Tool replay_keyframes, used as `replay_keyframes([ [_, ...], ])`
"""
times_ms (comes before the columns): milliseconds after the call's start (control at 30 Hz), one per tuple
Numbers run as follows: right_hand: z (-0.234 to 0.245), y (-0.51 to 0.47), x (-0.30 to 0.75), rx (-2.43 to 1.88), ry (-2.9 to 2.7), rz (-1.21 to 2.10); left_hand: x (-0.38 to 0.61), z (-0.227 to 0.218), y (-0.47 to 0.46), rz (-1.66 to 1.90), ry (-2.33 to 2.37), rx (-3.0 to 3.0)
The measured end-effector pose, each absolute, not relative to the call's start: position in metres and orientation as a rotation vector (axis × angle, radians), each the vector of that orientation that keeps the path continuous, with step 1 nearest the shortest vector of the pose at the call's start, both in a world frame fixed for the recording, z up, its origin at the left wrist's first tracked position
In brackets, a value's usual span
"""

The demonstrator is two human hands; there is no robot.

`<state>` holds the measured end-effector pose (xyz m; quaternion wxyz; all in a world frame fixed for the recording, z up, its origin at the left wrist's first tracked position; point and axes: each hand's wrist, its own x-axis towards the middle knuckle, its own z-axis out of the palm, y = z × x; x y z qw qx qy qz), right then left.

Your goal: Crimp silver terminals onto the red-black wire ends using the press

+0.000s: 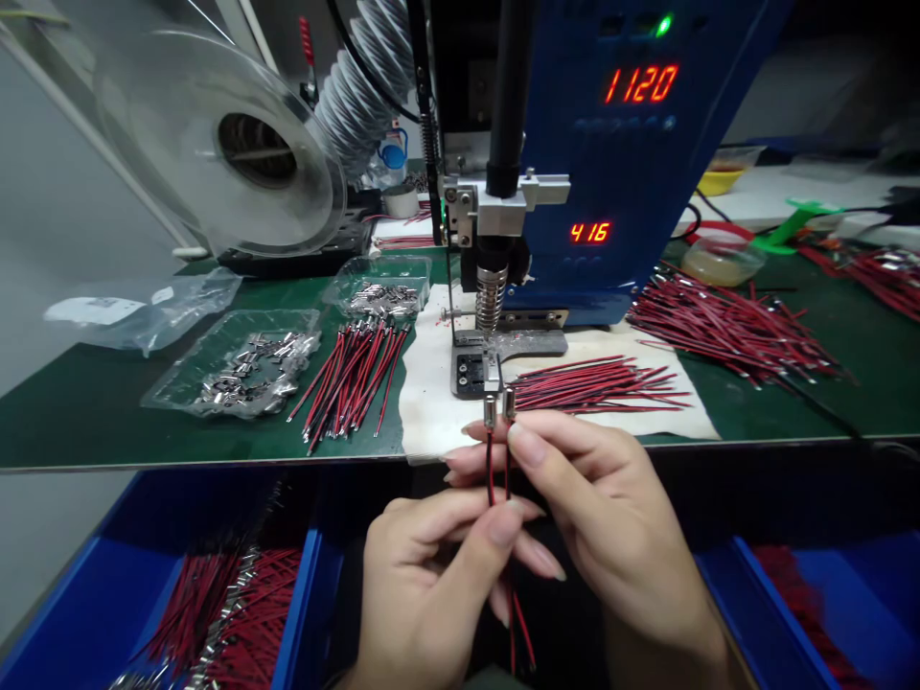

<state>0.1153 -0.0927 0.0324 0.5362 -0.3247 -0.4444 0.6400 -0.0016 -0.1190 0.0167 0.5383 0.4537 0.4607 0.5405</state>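
Observation:
My left hand [438,585] pinches a pair of thin red-and-black wire leads [491,470] between thumb and fingers, and their tails hang below it. Each lead ends at the top in a small silver metal tip [490,412]. My right hand [610,508] is closed on the right-hand lead just under its metal tip [509,401], thumb against fingers. Both tips stand upright, side by side, just in front of the soldering machine's metal base [471,374]. Above that base is a spring-wrapped head [491,292]. Whether the left tip touches the base I cannot tell.
Red-and-black wires [596,383] lie on a pale cloth [431,422] beside the base. Clear trays [172,388] of metal parts and a wire bundle [359,374] are left; a larger wire pile [725,321] is right. Blue bins [309,594] sit below the table edge.

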Motion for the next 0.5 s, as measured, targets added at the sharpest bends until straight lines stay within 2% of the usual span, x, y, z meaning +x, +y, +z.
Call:
replay_keyframes([
  [267, 0.032, -0.095, 0.115, -0.868, -1.124, 1.455, -0.001, 0.016, -0.118, 1.309, 1.104, 1.157],
  [333, 0.033, -0.095, 0.116, -0.945, -1.184, 1.285, -0.004, 0.011, -0.116, 1.316, 1.119, 1.212],
  [500, 0.046, -0.090, 0.131, -1.036, -1.542, 0.569, -0.013, 0.004, -0.110, 1.458, 1.115, 1.154],
])
